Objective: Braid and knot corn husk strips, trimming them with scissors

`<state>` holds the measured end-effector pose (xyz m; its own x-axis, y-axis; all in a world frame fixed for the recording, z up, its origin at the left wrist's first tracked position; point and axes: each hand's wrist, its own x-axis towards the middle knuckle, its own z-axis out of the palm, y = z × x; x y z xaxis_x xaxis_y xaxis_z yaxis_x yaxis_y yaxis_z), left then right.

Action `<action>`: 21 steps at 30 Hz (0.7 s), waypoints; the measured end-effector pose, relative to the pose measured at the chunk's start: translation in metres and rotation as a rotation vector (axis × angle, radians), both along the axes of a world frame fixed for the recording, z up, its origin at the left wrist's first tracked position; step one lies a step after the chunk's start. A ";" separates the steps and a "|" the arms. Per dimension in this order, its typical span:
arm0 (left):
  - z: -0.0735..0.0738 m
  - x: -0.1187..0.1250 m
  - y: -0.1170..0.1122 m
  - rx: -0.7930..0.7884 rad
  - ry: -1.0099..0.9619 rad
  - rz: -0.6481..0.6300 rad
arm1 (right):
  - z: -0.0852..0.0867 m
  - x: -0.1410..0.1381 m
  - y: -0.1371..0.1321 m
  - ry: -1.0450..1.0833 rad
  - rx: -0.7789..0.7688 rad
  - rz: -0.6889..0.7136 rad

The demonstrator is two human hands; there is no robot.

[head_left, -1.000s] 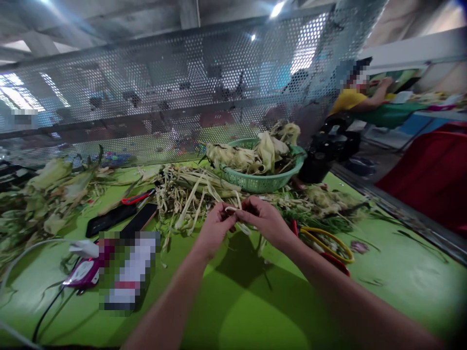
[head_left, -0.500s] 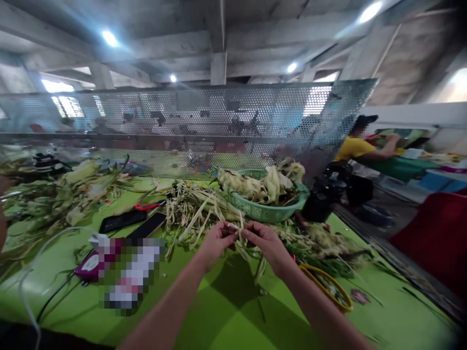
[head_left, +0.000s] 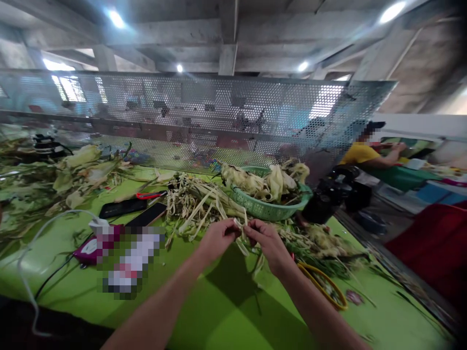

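My left hand (head_left: 222,235) and my right hand (head_left: 263,237) meet above the green table (head_left: 219,316), fingertips pinched close together. Between them is a pale strip of corn husk (head_left: 241,233), gripped from both sides, with loose ends hanging below the fingers. Just behind my hands lies a heap of dried, knotted husk strips (head_left: 197,199). A green plastic basket (head_left: 270,210) filled with pale husks stands past my right hand. Right of my right forearm rests a yellow-rimmed round container (head_left: 324,287) with small bits inside.
Two dark phones (head_left: 122,208) and a red-handled tool (head_left: 149,195) lie to the left, near a purple power strip (head_left: 89,248) with a white cable. Leafy husks (head_left: 73,175) pile up at far left. A perforated metal screen (head_left: 182,121) borders the back. A person in yellow (head_left: 359,153) sits at right.
The view has shifted slightly. Both hands stay pinched on the husk strip, and the left fingers have turned a little around it.
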<state>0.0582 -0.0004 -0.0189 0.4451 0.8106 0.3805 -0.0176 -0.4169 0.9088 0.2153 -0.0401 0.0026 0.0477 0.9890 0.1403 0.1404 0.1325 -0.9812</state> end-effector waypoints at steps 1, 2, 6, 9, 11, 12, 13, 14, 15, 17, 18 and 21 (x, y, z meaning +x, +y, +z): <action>0.001 -0.001 -0.002 0.056 0.020 0.043 | 0.000 -0.001 0.000 0.049 -0.027 0.009; 0.002 -0.002 -0.003 0.098 0.033 0.083 | 0.000 -0.002 0.001 0.104 -0.057 0.009; 0.003 -0.002 -0.001 0.033 -0.024 0.099 | 0.005 -0.004 0.006 0.230 -0.167 0.004; 0.002 -0.001 0.005 -0.188 -0.141 -0.027 | 0.014 -0.004 0.012 0.134 -0.141 0.040; 0.003 0.000 0.007 -0.301 -0.214 -0.069 | 0.020 -0.003 0.016 0.037 -0.096 0.070; 0.004 0.000 0.007 -0.338 -0.245 -0.071 | 0.022 -0.001 0.018 -0.012 -0.075 0.085; 0.005 0.000 0.006 -0.366 -0.275 -0.070 | 0.023 0.000 0.020 -0.062 -0.053 0.095; 0.006 0.000 0.006 -0.390 -0.305 -0.072 | 0.024 0.002 0.021 -0.113 -0.023 0.091; 0.007 0.000 0.005 -0.414 -0.332 -0.077 | 0.024 0.004 0.023 -0.165 0.019 0.075; 0.009 0.000 0.004 -0.459 -0.376 -0.086 | 0.022 0.007 0.024 -0.281 0.134 0.022; 0.009 0.000 0.004 -0.477 -0.393 -0.086 | 0.021 0.008 0.024 -0.346 0.199 -0.001; 0.008 0.001 0.005 -0.512 -0.428 -0.067 | 0.021 0.010 0.022 -0.543 0.373 0.017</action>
